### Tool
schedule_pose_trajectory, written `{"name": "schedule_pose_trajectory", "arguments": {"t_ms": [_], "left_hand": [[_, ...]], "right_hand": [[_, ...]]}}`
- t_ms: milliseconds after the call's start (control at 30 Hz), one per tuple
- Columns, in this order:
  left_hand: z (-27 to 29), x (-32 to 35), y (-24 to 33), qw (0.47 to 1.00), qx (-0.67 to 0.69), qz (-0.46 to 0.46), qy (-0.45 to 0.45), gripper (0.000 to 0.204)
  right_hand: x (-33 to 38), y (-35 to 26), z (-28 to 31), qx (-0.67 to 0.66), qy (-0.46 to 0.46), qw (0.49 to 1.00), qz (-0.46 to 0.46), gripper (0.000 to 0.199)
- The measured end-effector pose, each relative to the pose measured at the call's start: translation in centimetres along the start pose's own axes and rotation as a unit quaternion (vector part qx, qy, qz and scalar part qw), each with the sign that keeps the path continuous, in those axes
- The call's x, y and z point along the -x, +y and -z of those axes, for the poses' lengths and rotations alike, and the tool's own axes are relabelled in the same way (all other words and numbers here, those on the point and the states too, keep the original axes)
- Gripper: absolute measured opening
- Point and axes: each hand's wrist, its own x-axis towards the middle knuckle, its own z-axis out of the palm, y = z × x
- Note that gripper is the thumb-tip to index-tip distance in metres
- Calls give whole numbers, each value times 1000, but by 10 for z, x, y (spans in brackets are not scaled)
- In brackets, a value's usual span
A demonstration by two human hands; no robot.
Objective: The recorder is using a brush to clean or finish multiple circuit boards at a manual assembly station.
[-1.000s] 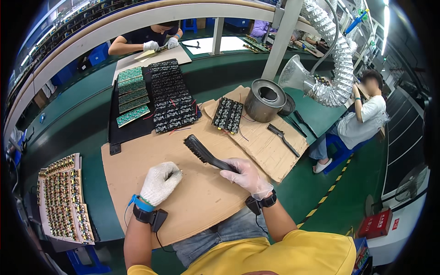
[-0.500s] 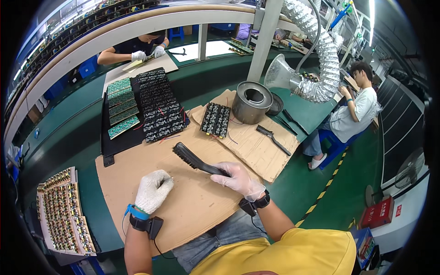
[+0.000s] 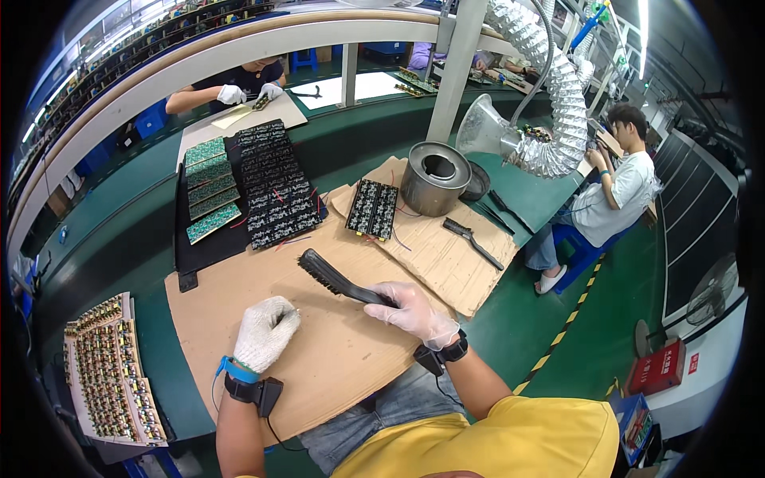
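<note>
My right hand [image 3: 412,313], in a thin clear glove, grips the handle of a black brush [image 3: 333,279]. The brush is held over the cardboard [image 3: 319,374], its bristled head pointing up and left. My left hand [image 3: 267,333] wears a white knit glove and is curled closed over the cardboard, with nothing visible in it. A blue strap circles that wrist. Beyond the brush lies a black circuit board panel [image 3: 372,209] with red wires. A second black brush [image 3: 473,244] rests on the cardboard to the right.
A round metal pot [image 3: 436,179] stands behind the panel, near a funnel-ended silver duct [image 3: 486,126]. Black panels [image 3: 279,183] and green boards [image 3: 213,223] lie at far left; populated boards [image 3: 111,370] sit at lower left. One co-worker [image 3: 239,80] works opposite; another [image 3: 621,179] sits right.
My hands and the brush hold almost the same place; the whole view shifts slightly. Across the bench, the co-worker's gloved hands have shifted left and down.
</note>
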Motion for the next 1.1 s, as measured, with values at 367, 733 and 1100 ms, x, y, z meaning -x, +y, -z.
{"name": "schedule_pose_trajectory", "arguments": {"t_ms": [367, 733, 1100], "left_hand": [[3, -1, 6, 1000, -4, -17, -4, 15], [5, 1, 7, 1000, 3, 2, -15, 13], [3, 1, 2, 1000, -8, -11, -21, 14]], "right_hand": [[0, -1, 2, 26, -9, 1000, -12, 34], [-1, 10, -1, -30, -12, 999, -40, 34], [3, -4, 1, -19, -4, 999, -47, 34]]}}
